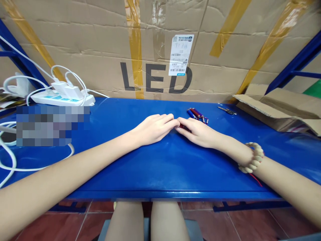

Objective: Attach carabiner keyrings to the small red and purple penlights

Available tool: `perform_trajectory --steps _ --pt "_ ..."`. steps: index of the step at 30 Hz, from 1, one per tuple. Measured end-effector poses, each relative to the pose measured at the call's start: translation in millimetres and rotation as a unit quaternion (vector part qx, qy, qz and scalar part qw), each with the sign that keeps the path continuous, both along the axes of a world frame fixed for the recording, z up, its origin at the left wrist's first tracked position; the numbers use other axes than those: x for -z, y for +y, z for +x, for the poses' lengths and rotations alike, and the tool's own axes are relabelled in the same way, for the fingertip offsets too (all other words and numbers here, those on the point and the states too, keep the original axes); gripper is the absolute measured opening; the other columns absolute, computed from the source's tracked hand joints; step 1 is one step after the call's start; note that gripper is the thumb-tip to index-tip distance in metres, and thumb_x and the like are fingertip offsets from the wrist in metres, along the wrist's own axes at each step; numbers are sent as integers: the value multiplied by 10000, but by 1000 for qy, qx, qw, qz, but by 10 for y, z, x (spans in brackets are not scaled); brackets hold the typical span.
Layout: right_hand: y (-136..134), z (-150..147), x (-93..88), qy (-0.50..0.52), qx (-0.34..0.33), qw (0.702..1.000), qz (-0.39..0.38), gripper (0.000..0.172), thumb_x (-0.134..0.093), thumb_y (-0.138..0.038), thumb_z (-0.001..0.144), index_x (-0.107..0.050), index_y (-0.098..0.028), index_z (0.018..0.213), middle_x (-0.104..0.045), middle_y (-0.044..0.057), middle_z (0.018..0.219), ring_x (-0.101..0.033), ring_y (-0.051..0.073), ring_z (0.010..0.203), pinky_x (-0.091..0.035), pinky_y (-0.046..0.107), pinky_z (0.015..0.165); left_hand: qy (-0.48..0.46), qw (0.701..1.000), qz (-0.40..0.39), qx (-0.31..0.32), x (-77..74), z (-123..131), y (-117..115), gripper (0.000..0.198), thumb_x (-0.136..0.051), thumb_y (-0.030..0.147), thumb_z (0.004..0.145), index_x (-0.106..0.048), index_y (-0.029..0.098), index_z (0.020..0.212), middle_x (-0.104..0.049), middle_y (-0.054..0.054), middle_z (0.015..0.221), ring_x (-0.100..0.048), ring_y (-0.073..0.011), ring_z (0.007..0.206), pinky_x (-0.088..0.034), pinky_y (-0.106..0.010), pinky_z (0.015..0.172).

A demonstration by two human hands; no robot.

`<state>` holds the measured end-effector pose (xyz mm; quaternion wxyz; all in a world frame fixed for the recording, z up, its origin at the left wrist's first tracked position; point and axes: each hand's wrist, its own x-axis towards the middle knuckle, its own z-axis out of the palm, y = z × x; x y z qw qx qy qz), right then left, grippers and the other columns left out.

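Both hands meet over the middle of the blue table (160, 167). My right hand (200, 132), with a beaded bracelet (253, 157) on its wrist, is closed around a small dark red cylinder (184, 126), mostly hidden by the fingers. My left hand (156, 129) touches the right fingertips, its fingers bent and pressed together; whatever is in them is hidden. Just behind my right hand lie several small red and blue metal cylinders (194, 113) with short keychain loops, like mini flashlights.
At the back stands a large cardboard box (100, 50) marked LED. Keys (227, 110) lie to the right, near an open carton (271, 110). A white power strip (62, 98) with chargers and loose white cables (25, 169) takes up the left side, beside a blurred-out patch.
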<state>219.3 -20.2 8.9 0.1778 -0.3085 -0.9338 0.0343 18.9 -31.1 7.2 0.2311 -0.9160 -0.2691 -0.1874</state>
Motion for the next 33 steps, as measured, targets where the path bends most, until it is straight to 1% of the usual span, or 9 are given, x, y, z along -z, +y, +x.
perform_trajectory --steps 4,6,9,11,14,18,25,29,33 --pt "6 9 2 8 19 1000 -1 247 -384 -396 911 -531 -200 943 -629 32 773 -565 178 672 -395 280 617 -4 1000 -10 -25 -4 10 -12 234 -294 192 920 -517 150 976 -605 -59 912 -578 -153 762 -417 -273 679" --pt "14 15 -6 16 25 1000 -1 286 -378 -421 910 -547 -200 980 -646 37 806 -582 181 691 -407 284 637 -34 999 -25 -34 -12 9 -25 197 -330 212 903 -510 145 950 -606 -55 881 -577 -154 754 -418 -274 688" --pt "26 24 -17 32 30 999 2 295 -373 -408 917 -577 -209 992 -671 40 890 -611 182 751 -420 282 670 -103 992 -59 -33 -22 -8 -40 184 -362 256 890 -490 141 955 -600 -53 893 -572 -158 774 -427 -276 712" --pt "29 28 -18 36 34 999 -5 286 -409 -422 902 -598 -219 975 -682 29 908 -623 178 770 -424 273 671 -147 984 -90 -35 -24 -25 -42 194 -355 276 893 -477 145 967 -592 -51 906 -566 -158 790 -434 -278 716" --pt "29 31 -12 34 55 998 -10 290 -447 -459 877 -623 -243 960 -695 5 862 -635 171 743 -421 252 621 -208 965 -151 -58 -18 -52 -29 219 -311 304 913 -465 163 977 -584 -34 897 -562 -146 783 -438 -274 705" --pt "32 33 -2 31 96 995 21 311 -453 -487 866 -643 -261 967 -702 1 833 -643 178 724 -408 246 587 -266 940 -200 -72 0 -73 -2 270 -241 334 937 -461 181 972 -587 -23 893 -560 -140 791 -434 -277 721" --pt "21 20 -10 25 95 995 30 304 -473 -483 857 -655 -256 945 -704 -7 824 -645 164 711 -404 229 579 -287 929 -227 -47 26 -78 34 295 -216 351 940 -455 179 959 -569 -27 893 -541 -140 793 -430 -290 736" --pt "28 24 -3 23 104 994 35 292 -474 -470 862 -658 -260 947 -703 -15 808 -646 158 718 -394 220 573 -281 928 -238 -55 26 -73 38 324 -205 380 936 -459 181 965 -567 -40 904 -543 -157 808 -433 -304 743" --pt "31 28 -2 12 104 994 37 296 -472 -473 863 -657 -259 949 -703 -19 792 -645 151 702 -392 215 570 -273 928 -247 -62 21 -62 36 333 -203 382 937 -464 183 991 -571 -44 933 -551 -170 857 -431 -326 785"
